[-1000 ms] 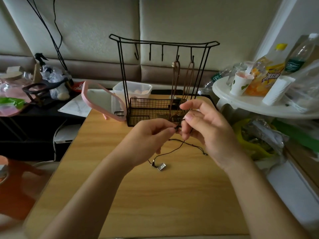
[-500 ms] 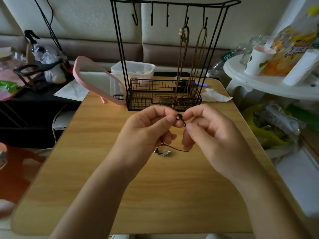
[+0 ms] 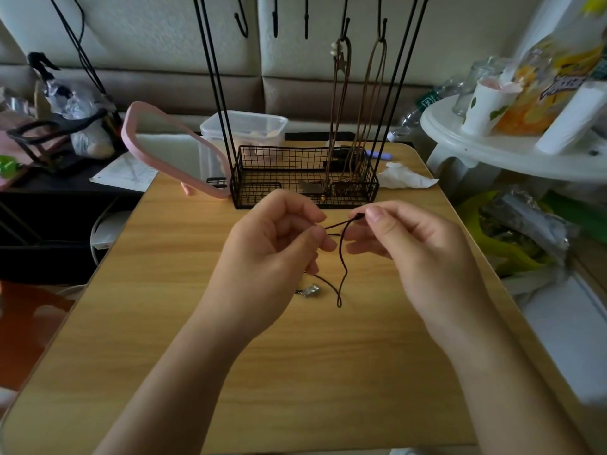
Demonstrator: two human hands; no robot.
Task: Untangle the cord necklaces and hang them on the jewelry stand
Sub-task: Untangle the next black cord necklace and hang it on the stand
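A black cord necklace [image 3: 342,257] stretches between my two hands above the wooden table [image 3: 295,372]. My left hand [image 3: 272,244] pinches one part of the cord. My right hand [image 3: 410,244] pinches its knotted end between thumb and forefinger. A loop of cord hangs down to the tabletop, and its small silver pendant [image 3: 308,290] lies there below my left hand. The black wire jewelry stand [image 3: 305,178] stands behind my hands. Two brown cord necklaces [image 3: 358,103] hang from its right-hand hooks into the basket base.
A pink-framed mirror [image 3: 170,152] leans left of the stand, with a clear plastic tub [image 3: 246,126] behind it. A crumpled tissue [image 3: 404,178] lies right of the stand. A white round side table [image 3: 512,149] with cups and bottles stands at the right.
My hands have drawn apart, pulling the black cord out between them. The camera has come closer to the stand and table.
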